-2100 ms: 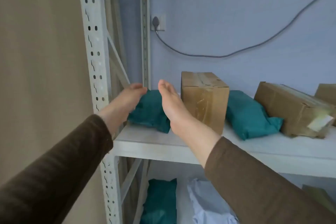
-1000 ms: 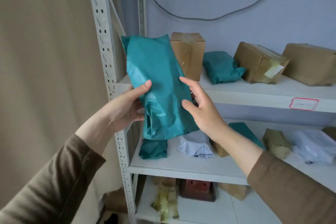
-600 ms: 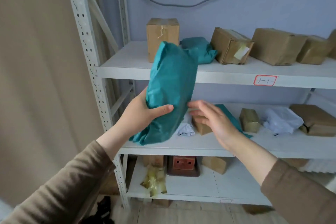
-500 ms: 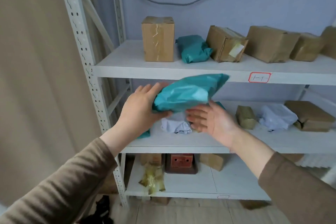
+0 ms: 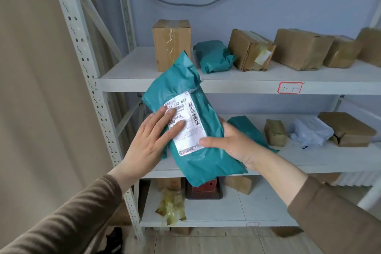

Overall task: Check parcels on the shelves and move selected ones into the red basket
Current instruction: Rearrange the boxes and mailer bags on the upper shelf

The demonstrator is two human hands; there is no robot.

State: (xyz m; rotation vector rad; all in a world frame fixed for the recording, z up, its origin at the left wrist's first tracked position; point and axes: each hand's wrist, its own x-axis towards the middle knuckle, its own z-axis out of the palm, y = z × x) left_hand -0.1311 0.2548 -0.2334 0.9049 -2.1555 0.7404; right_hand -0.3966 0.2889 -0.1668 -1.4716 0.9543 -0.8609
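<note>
I'm at the checking step; my right hand (image 5: pixel 233 146) grips the teal parcel (image 5: pixel 193 130) in front of the shelves (image 5: pixel 247 82), left hand (image 5: pixel 152 138) fingers straight and flat on its label (image 5: pixel 186 126); next I must read it and judge whether it goes in the red basket, which I can't identify.
</note>
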